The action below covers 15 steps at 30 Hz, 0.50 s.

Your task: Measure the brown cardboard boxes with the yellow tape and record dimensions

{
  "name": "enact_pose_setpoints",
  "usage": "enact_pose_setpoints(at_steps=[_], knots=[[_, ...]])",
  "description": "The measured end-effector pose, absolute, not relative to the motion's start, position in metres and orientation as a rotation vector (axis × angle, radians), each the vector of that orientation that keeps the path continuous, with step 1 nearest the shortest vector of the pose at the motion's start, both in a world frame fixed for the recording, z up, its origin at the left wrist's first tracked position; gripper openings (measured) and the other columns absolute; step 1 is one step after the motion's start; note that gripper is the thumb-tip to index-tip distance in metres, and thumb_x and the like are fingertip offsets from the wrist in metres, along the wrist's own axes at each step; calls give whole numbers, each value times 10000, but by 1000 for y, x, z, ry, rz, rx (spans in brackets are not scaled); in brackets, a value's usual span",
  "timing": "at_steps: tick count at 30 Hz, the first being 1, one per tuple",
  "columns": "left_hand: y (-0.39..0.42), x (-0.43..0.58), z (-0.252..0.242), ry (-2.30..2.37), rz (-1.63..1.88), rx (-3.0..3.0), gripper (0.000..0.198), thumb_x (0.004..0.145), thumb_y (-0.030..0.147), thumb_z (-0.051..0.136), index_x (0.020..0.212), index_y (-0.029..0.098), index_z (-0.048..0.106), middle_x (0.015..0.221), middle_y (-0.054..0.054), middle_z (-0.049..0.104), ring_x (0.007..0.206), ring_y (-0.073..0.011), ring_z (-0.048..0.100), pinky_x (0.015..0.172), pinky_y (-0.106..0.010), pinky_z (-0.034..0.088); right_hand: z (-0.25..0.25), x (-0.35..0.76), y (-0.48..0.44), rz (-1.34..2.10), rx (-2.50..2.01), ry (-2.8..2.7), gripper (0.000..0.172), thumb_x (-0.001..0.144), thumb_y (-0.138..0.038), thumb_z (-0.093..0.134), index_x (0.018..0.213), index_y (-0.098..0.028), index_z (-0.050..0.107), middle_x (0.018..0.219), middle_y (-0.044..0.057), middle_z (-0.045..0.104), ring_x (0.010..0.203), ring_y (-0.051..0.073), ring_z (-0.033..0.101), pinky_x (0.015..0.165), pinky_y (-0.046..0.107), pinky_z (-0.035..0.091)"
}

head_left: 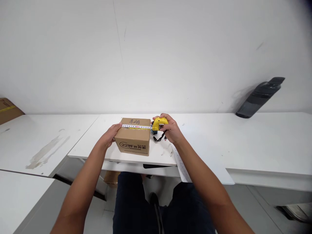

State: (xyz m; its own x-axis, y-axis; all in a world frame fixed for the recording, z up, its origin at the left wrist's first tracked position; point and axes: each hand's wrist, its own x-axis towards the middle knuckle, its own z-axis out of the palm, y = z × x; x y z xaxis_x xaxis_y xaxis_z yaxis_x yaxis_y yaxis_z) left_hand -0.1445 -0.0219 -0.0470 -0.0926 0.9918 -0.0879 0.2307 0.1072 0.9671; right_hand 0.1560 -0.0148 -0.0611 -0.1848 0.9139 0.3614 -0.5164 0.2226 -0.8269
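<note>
A small brown cardboard box (pixel 134 142) with black print on its front stands on the white table (pixel 243 139). A tape blade (pixel 136 126) is stretched across the box's top from left to right. My left hand (pixel 110 135) pinches the blade's end at the box's upper left corner. My right hand (pixel 170 130) grips the yellow tape measure case (pixel 159 123) just past the box's right edge. A black wrist strap (pixel 159 138) hangs from the case onto the table.
A sheet of paper (pixel 181 165) lies under my right forearm and overhangs the table edge. A dark curved object (pixel 259 97) leans against the wall at the right. A cardboard box (pixel 7 110) sits at the far left. My legs are below the table.
</note>
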Motion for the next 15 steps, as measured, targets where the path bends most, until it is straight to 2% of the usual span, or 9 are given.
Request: enact_pose_setpoints(at_steps=[5,11,15], knots=[[-29,-138,-40,1521,1014,1188,625,771,730,630,1097,197,605,979,-81,704,764,-207,640,570,-279,443,-63,157,-11,1352,-442,-1185,418,523,-107,607,906,-273,583,1037,-20,735,976,236,686,896,400,520],[-32,-135,-34,1532,999,1195,590,785,690,632,1095,189,601,945,-82,703,726,-203,643,545,-279,452,-63,169,-11,1313,-486,-1403,433,572,-104,647,969,-273,624,1183,3,709,1064,220,639,883,349,501],[-30,-135,-31,1560,992,1223,553,785,658,644,1080,194,586,923,-71,697,725,-207,649,560,-293,478,-65,156,-5,1291,-443,-1385,406,561,-121,623,941,-262,620,1142,6,708,1034,217,633,861,349,504]])
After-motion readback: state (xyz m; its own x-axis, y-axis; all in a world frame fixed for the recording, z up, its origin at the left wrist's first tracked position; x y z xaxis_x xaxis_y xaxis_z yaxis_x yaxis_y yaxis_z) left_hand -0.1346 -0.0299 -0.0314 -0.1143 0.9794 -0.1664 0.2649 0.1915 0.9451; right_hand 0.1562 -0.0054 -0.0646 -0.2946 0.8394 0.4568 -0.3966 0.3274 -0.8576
